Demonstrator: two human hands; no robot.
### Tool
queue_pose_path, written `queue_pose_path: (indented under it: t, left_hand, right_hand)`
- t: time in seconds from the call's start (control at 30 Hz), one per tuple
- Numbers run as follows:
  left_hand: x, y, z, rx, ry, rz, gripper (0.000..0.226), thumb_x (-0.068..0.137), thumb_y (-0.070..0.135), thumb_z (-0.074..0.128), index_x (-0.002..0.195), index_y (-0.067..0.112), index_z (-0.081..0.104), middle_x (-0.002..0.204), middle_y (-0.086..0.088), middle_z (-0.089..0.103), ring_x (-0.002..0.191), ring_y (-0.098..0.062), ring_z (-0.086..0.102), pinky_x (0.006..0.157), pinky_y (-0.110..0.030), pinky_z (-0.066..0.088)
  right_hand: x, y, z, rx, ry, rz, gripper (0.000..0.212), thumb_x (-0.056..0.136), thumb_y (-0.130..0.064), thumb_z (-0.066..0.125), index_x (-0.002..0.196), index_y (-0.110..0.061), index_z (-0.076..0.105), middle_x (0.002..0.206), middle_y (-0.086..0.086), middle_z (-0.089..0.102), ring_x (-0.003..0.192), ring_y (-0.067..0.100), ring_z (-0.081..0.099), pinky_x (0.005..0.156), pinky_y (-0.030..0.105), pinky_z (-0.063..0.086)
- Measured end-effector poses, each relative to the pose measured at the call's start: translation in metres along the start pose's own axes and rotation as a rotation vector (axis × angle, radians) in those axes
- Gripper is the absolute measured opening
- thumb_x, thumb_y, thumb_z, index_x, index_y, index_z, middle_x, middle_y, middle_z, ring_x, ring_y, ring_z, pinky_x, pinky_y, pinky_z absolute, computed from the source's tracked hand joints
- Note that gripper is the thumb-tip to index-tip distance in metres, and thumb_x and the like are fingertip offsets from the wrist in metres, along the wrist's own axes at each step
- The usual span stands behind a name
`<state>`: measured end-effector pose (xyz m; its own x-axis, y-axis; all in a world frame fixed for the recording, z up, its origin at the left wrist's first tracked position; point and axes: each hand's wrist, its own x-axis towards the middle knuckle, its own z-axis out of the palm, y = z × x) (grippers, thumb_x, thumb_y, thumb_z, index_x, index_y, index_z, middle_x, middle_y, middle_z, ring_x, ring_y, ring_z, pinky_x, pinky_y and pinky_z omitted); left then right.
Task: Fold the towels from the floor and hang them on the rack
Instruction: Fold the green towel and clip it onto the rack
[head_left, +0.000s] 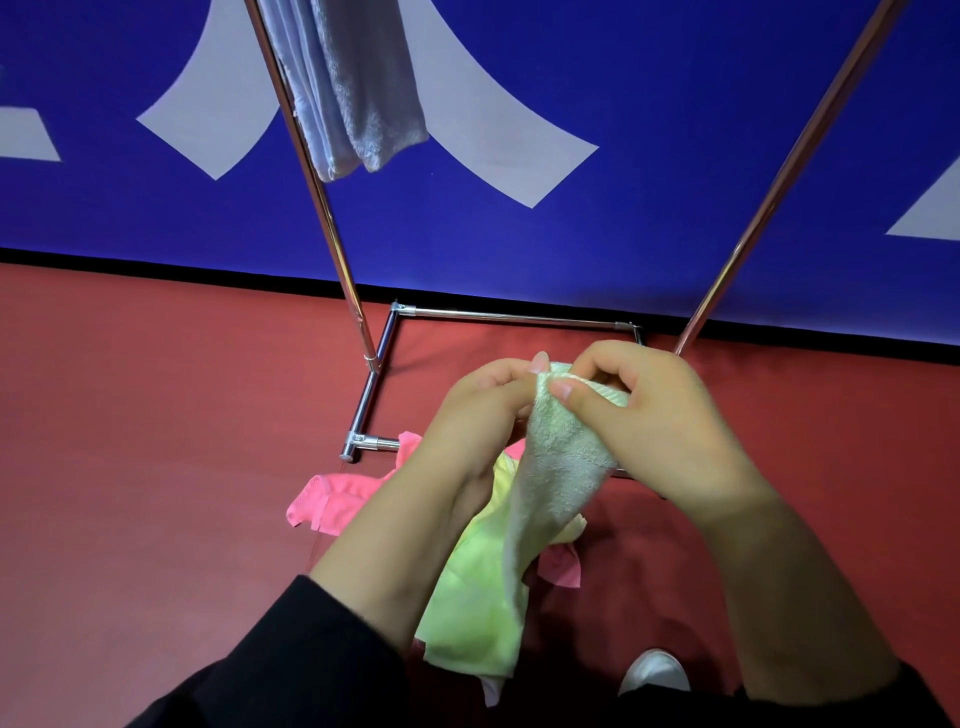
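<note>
Left hand (478, 410): curling its fingers round the top edge of the pale green towel (561, 467), thumb tip pressing on the corner.
Right hand (660, 415): pinching the same top edge between thumb and bent fingers, just beside the left hand.
Pale green towel: hanging from both hands above the floor, its lower part draping down between the forearms.
Yellow-green towel (472, 613): lying under the held one, partly covered by it and by the left forearm; I cannot tell whether it is touching the floor.
Pink towel (337, 501): lying crumpled on the red floor (156, 467), partly hidden behind the left arm.
Rack (363, 410): chrome frame standing ahead of the hands, two poles rising outward, its near base bar hidden by the hands.
Grey towel (358, 88): hanging folded at the left pole.
Wall (649, 234): blue with pale shapes.
White shoe (655, 670): showing beside the right forearm.
</note>
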<state>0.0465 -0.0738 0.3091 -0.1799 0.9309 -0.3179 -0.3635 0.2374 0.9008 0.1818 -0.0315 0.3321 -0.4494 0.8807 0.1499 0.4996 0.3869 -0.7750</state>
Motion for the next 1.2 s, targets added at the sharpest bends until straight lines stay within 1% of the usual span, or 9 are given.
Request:
queue_pose_path:
  t: [0.07,0.23,0.47,0.7,0.8,0.9,1.03,1.13,1.2]
  left_hand:
    - [-0.001,0.001,0.001,-0.025,0.000,0.001,0.026,0.090,0.010,0.060,0.066,0.018,0.063,0.054,0.006,0.047,0.053,-0.008,0.043,0.060,-0.022,0.040]
    - [-0.003,0.004,0.001,0.035,-0.009,0.066,0.023,0.091,0.019,0.061,0.069,0.016,0.060,0.059,-0.001,0.046,0.053,-0.009,0.047,0.059,-0.022,0.043]
    - [-0.005,0.007,0.002,0.119,-0.010,0.144,0.028,0.096,0.018,0.055,0.069,0.015,0.053,0.050,0.011,0.049,0.046,-0.001,0.044,0.052,-0.012,0.040]
    - [-0.005,0.005,0.002,0.124,-0.025,0.185,0.028,0.097,0.022,0.053,0.070,0.016,0.051,0.057,0.008,0.044,0.051,-0.003,0.039,0.056,-0.017,0.037]
    - [-0.008,0.008,0.004,0.119,-0.083,0.228,0.023,0.096,0.024,0.053,0.075,0.014,0.053,0.058,0.011,0.052,0.053,0.000,0.046,0.056,-0.014,0.040]
    - [-0.009,0.009,0.003,0.110,-0.096,0.258,0.008,0.092,0.012,0.059,0.085,0.009,0.059,0.074,0.000,0.064,0.063,-0.002,0.060,0.059,-0.012,0.046]
    - [-0.006,0.013,-0.001,0.137,-0.047,0.319,0.009,0.092,0.009,0.059,0.084,0.008,0.062,0.072,0.001,0.064,0.065,-0.005,0.060,0.063,-0.016,0.049]
    - [-0.005,0.021,-0.007,0.147,-0.050,0.351,0.012,0.094,0.010,0.056,0.083,0.009,0.061,0.068,0.005,0.061,0.064,-0.006,0.054,0.061,-0.018,0.044]
    - [-0.006,0.026,-0.011,0.162,-0.066,0.367,0.014,0.095,0.010,0.054,0.082,0.010,0.061,0.068,0.008,0.062,0.065,-0.004,0.055,0.062,-0.016,0.045]
  right_hand:
    - [0.000,-0.001,0.000,-0.010,0.025,-0.017,0.020,0.084,-0.030,0.067,0.071,-0.017,0.059,0.068,-0.002,0.059,0.067,0.014,0.054,0.065,0.038,0.047]
    - [0.000,-0.002,0.002,-0.035,0.039,-0.036,0.021,0.085,-0.028,0.065,0.071,-0.015,0.058,0.068,-0.001,0.058,0.066,0.015,0.053,0.063,0.036,0.045]
    - [0.000,-0.004,0.004,-0.044,0.063,-0.017,0.020,0.086,-0.025,0.064,0.070,-0.015,0.057,0.065,-0.004,0.053,0.062,0.010,0.047,0.058,0.030,0.038]
    - [0.000,-0.005,0.005,-0.050,0.092,-0.009,0.021,0.086,-0.023,0.063,0.069,-0.015,0.053,0.064,-0.005,0.049,0.061,0.010,0.044,0.057,0.030,0.035]
    - [0.000,-0.006,0.003,-0.056,0.121,-0.022,0.021,0.086,-0.022,0.063,0.069,-0.015,0.052,0.065,-0.004,0.049,0.062,0.010,0.045,0.057,0.029,0.035]
    - [0.001,-0.007,0.001,-0.077,0.128,-0.035,0.018,0.086,-0.022,0.062,0.070,-0.017,0.054,0.070,-0.005,0.053,0.068,0.011,0.050,0.061,0.029,0.037]
    - [0.001,-0.011,0.001,-0.087,0.187,-0.097,0.011,0.083,-0.024,0.068,0.085,-0.021,0.058,0.087,-0.009,0.056,0.085,0.009,0.054,0.076,0.031,0.046]
    - [0.002,-0.005,-0.007,0.071,0.249,-0.052,0.057,0.071,-0.030,0.081,0.120,-0.030,0.051,0.121,-0.010,0.050,0.114,0.003,0.051,0.098,0.024,0.041]
    - [0.005,0.003,-0.017,0.306,0.114,0.086,0.082,0.058,-0.044,0.086,0.128,-0.035,0.045,0.133,-0.012,0.050,0.123,-0.001,0.048,0.105,0.025,0.038]
